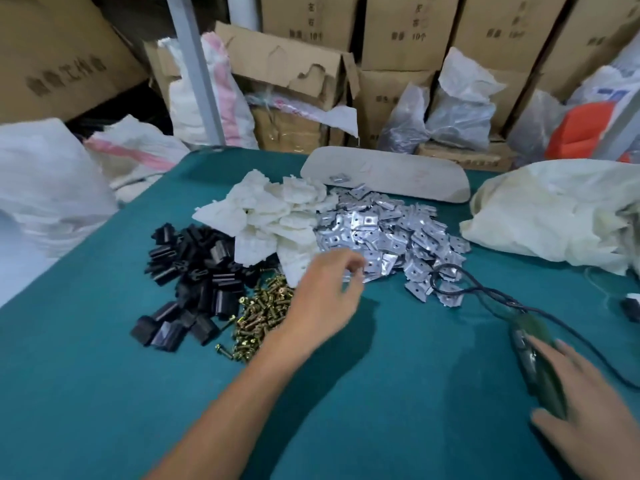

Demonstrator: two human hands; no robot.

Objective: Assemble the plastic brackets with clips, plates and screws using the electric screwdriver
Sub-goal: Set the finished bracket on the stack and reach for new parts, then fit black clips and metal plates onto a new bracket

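Observation:
Four piles lie on the green table (398,393): black plastic clips (194,271), brass-coloured screws (259,317), white plastic brackets (273,216) and shiny metal plates (388,233). My left hand (329,292) reaches over the screws to the near edge of the plates. Its fingers are curled there, and blur hides whether they pinch a plate. The dark electric screwdriver (535,362) lies on the table at the right, its black cable (460,275) looping over the plates. My right hand (588,410) lies over its rear end with fingers spread and fairly straight.
A beige board (391,174) leans behind the plates. A cream sack (554,209) lies on the table's right side, and a small black object (632,308) sits at the right edge. White sacks, plastic bags and cardboard boxes (408,32) crowd the space behind and to the left.

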